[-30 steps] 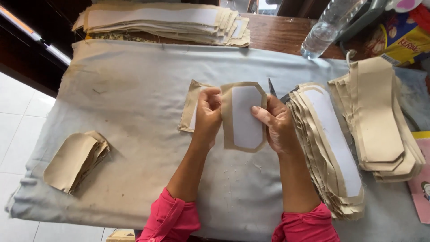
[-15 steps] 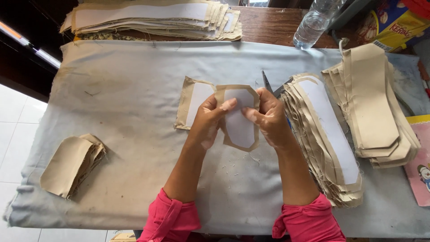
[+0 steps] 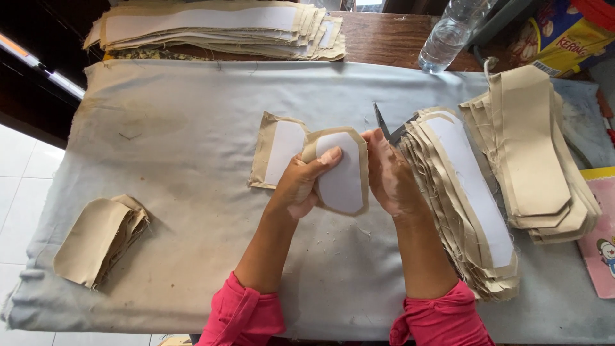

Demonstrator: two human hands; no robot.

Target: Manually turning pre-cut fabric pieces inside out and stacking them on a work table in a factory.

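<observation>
Gripping a tan fabric piece (image 3: 341,172) with a white hexagonal patch, the left hand (image 3: 301,182) pinched its left edge, thumb lying across the white face. The right hand (image 3: 392,174) closed on the piece's right edge, and the piece stood lifted slightly above the desk (image 3: 192,128), between the two hands. Scissors (image 3: 386,125) poked up just behind the right hand; whether that hand also gripped them could not be told. Just left of the left hand lay a second piece (image 3: 277,151), flat on the grey cloth covering the desk, partly tucked behind the held one. Touching the right hand's outer side was a tall stack (image 3: 467,192) of long tan strips with white facings, and beyond it another stack (image 3: 532,154) of plain tan strips. Well left of the left hand sat a small folded pile (image 3: 99,238). Far beyond both hands lay a long pile (image 3: 218,25) and a bottle (image 3: 448,35).
</observation>
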